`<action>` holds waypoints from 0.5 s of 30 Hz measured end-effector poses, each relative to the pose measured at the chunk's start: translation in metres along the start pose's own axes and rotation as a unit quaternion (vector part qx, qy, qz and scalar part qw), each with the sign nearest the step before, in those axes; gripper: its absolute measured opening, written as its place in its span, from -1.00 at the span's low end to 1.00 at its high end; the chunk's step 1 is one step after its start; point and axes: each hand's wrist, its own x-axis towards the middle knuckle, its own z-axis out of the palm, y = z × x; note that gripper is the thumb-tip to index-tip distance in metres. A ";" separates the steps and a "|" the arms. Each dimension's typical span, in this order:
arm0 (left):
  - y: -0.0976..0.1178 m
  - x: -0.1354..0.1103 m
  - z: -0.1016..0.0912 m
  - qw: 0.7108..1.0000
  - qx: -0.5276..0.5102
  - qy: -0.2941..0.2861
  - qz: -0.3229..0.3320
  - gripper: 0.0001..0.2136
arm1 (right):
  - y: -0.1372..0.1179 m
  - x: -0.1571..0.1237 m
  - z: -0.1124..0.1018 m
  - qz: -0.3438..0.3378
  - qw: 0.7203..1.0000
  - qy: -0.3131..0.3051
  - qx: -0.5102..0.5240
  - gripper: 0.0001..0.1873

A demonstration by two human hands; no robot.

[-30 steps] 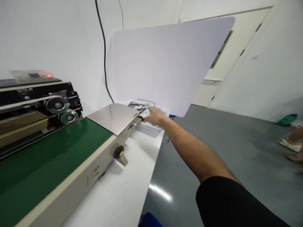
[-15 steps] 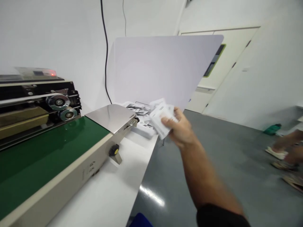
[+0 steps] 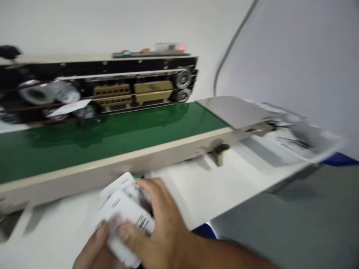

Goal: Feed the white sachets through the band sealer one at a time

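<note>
Stack of white barcoded packets (image 3: 123,213) is pinched at 6 o'clock by the right hand (image 3: 165,224), fingers pressed together; the blurred left hand (image 3: 94,246) is seen against it, grip untold. Slippage is judged possible if pressure eases; packets could drop onto the white table (image 3: 196,194) or snag the green conveyor belt (image 3: 98,138).

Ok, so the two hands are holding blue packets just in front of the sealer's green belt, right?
The colour is wrong: the head view shows the packets are white with black print, not blue. The rest stands: the left hand and right hand hold them just in front of the green conveyor belt.
</note>
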 end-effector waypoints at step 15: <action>0.011 0.011 0.024 0.979 -0.159 0.124 -0.038 -0.42 | 0.018 0.015 -0.004 -0.008 0.998 0.047 0.051 -0.75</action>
